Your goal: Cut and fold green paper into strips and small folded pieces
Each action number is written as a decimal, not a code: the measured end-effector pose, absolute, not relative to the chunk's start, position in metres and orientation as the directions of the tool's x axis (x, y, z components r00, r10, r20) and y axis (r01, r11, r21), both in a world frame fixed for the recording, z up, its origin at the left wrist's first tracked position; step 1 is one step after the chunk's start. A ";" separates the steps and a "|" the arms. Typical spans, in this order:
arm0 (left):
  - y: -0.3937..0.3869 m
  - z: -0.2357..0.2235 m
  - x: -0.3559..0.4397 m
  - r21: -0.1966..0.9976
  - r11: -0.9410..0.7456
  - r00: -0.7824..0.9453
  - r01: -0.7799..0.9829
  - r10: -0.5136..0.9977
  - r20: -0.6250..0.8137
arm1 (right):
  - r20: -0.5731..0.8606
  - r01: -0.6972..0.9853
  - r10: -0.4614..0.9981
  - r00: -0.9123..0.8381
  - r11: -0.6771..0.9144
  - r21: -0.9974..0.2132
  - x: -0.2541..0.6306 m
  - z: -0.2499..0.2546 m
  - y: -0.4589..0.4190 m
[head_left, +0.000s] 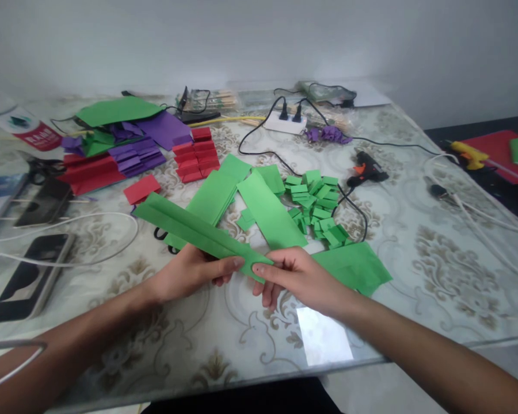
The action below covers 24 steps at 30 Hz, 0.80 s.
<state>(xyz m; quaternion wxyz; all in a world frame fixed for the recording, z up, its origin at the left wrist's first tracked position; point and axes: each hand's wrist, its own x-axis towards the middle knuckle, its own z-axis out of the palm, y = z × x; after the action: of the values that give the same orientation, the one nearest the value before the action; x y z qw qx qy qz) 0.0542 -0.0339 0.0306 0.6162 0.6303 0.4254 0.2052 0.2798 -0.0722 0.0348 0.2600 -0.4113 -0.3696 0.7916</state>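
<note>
A long folded strip of green paper slants above the table, its far end pointing left. My left hand pinches its lower edge, thumb on top. At the strip's right end, my right hand grips the tip between thumb and fingers. Behind it lie a stack of green strips and a single flat green strip. A heap of small folded green pieces sits beyond my right hand, and a wider green sheet rests beside that wrist. Black scissor handles show partly under the strip.
Red folded paper and purple paper lie at the back left. A black glue gun and a white power strip with trailing cords stand behind. Two phones and a white cable are at left; a paper cup stands farther back.
</note>
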 end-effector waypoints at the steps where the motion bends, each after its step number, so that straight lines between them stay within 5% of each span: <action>1: -0.034 0.031 0.054 0.954 0.115 0.555 0.278 0.791 -0.257 | -0.459 -0.106 0.716 -0.525 -0.591 -0.800 0.280 0.034 -0.072; 24: -0.039 0.023 0.057 0.958 0.233 0.585 0.169 0.758 -0.288 | -0.415 -0.151 0.764 -0.494 -0.545 -0.825 0.277 0.020 -0.076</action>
<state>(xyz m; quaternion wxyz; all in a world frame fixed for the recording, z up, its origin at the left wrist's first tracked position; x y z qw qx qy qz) 0.0566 -0.0394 0.0225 0.6758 0.5795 0.4000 0.2179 0.2768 -0.0757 0.0195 0.2938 -0.4080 -0.3755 0.7786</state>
